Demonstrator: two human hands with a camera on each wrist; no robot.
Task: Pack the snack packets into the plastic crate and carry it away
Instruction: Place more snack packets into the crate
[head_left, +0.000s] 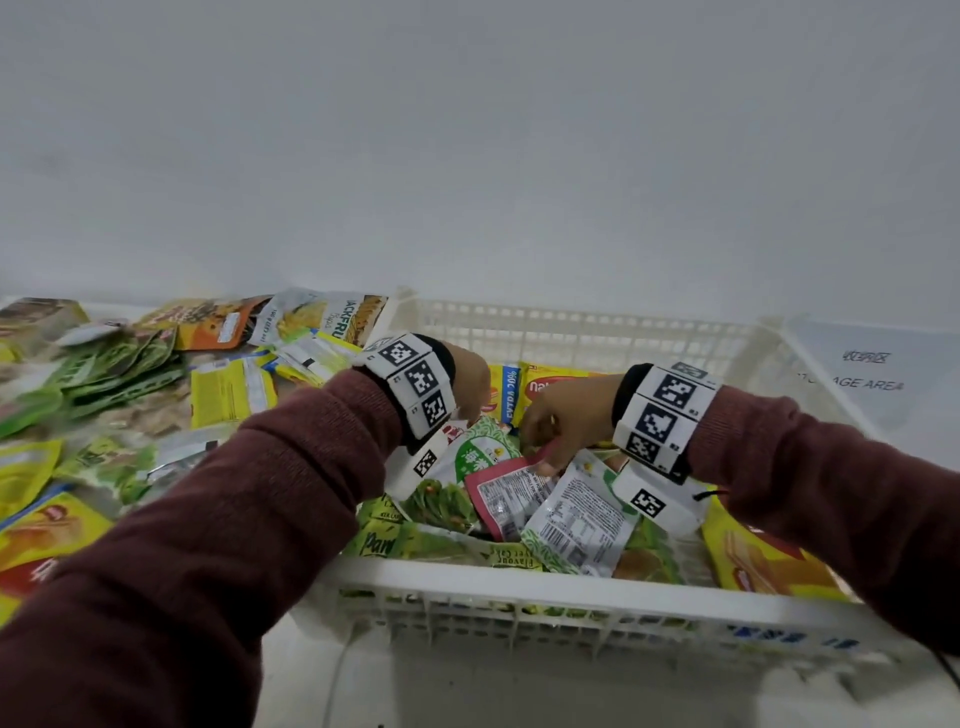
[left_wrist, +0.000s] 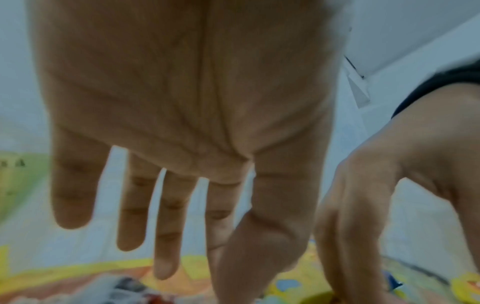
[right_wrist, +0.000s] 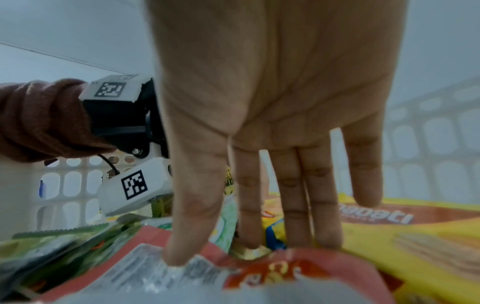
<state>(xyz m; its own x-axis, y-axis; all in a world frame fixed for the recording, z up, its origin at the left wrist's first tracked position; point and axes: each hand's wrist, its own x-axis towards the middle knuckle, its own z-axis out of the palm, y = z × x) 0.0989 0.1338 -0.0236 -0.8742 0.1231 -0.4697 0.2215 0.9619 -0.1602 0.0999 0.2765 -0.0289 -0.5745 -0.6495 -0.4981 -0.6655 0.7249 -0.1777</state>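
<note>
The white plastic crate (head_left: 519, 574) stands in front of me with several snack packets inside. My right hand (head_left: 543, 457) reaches into it and pinches the top edge of a red packet (head_left: 501, 493). In the right wrist view the thumb (right_wrist: 182, 242) lies on the label side of the red packet (right_wrist: 259, 273), with the fingers behind its edge. My left hand (head_left: 470, 395) hovers over the crate's left side. In the left wrist view its fingers (left_wrist: 166, 226) are straight, spread and hold nothing. A green packet (head_left: 467, 467) lies just below it.
A big pile of loose green and yellow packets (head_left: 130, 395) covers the table left of the crate. A large yellow wafer packet (head_left: 763, 566) leans in the crate's right side. A paper sign (head_left: 862, 374) lies to the right of the crate. A plain wall stands close behind.
</note>
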